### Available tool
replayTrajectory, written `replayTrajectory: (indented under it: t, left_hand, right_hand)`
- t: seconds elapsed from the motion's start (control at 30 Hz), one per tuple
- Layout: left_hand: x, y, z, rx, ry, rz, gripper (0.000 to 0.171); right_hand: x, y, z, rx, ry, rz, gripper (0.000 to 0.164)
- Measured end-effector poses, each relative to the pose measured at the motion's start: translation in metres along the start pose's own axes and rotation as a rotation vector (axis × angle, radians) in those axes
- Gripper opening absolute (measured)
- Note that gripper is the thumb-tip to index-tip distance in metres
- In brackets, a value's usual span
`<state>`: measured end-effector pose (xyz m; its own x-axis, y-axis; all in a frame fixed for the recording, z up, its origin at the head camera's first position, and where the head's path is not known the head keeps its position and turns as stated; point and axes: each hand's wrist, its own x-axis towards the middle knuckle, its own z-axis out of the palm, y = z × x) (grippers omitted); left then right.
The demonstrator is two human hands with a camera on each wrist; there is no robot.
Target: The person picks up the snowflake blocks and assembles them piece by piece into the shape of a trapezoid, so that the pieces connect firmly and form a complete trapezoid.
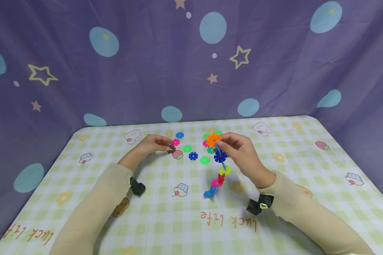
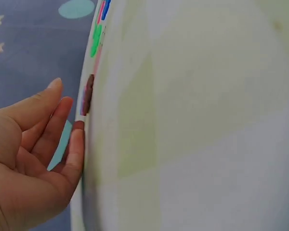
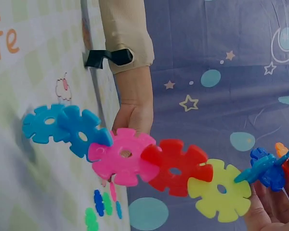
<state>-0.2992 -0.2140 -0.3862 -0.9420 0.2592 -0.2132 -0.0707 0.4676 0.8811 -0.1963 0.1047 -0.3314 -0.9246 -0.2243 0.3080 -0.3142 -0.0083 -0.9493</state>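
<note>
My right hand [image 1: 245, 154] pinches the upper end of a chain of slotted plastic snowflake discs, by the orange disc [image 1: 213, 140] and dark blue disc [image 1: 220, 156]. From there the chain hangs toward me through a yellow disc [image 3: 207, 192], a red disc [image 3: 183, 154], a pink disc [image 3: 106, 163] and light blue discs [image 3: 38, 127]. My left hand [image 1: 148, 146] is low over the table's far part, fingers loosely bent beside a brown disc [image 1: 171, 149]. In the left wrist view a small gap shows between the fingertips [image 2: 55, 84] and the brown disc.
Loose discs lie around the middle: a pink disc [image 1: 176, 142], a blue disc [image 1: 179, 135], a green disc [image 1: 187, 148], a dark blue disc [image 1: 193, 156] and a light green disc [image 1: 204, 160]. More lie behind the orange one. A purple curtain [image 1: 134, 88] hangs beyond the checked tablecloth [image 1: 159, 226].
</note>
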Motion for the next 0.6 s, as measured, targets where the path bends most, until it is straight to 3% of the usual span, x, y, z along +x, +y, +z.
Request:
replayTrajectory:
  t: [0.27, 0.5, 0.6]
  left_hand:
    - [0.006, -0.008, -0.001, 0.1, -0.048, 0.102, 0.033]
    - [0.007, -0.008, 0.002, 0.16, -0.057, 0.122, 0.031]
    - [0.008, -0.01, 0.001, 0.189, -0.052, 0.127, 0.031]
  right_hand:
    - [-0.003, 0.012, -0.014, 0.049, 0.0, -0.023, 0.012]
    - [-0.003, 0.018, -0.021, 0.122, 0.002, -0.054, 0.014]
    - [-0.002, 0.02, -0.024, 0.102, 0.005, -0.06, 0.012]
